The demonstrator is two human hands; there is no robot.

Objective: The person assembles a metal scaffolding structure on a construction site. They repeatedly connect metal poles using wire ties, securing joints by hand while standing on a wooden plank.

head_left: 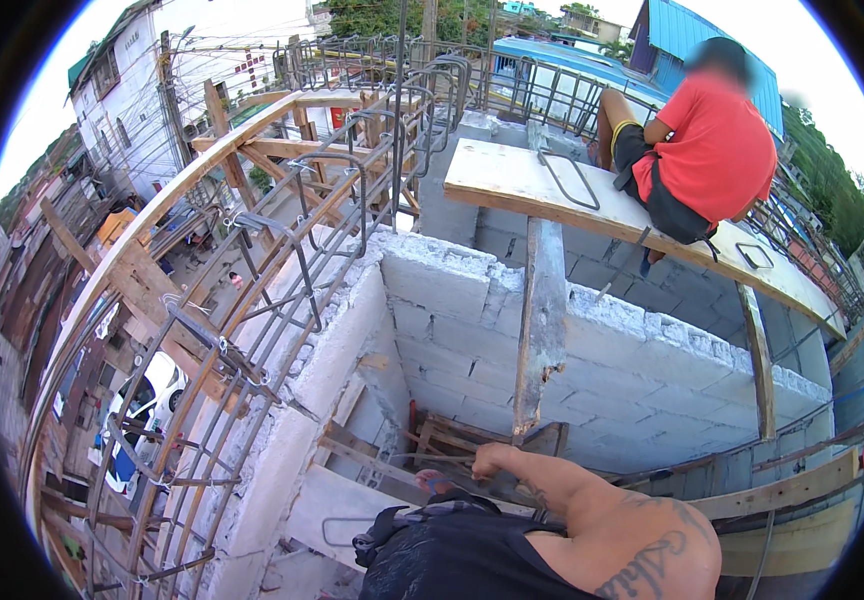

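My right hand (493,461) is closed at the end of my bent, bare right arm, just below the lower end of a weathered wooden post (542,300). A thin dark bar (422,457) runs leftward from beside its fingers; I cannot tell whether they grip it. My left hand does not show. Below me a pale board (337,505) carries a bent steel stirrup (344,532). A reddish shape by my dark clothing, perhaps a foot, is too small to make out. Ahead, a grey block wall (592,345) has a rough, broken top.
A person in a red shirt (717,150) sits on a raised plank (512,185) bearing steel stirrups (569,180). At left, a tied rebar cage (252,330) and curved wooden formwork (142,225) overhang a street far below, with a white car (152,390).
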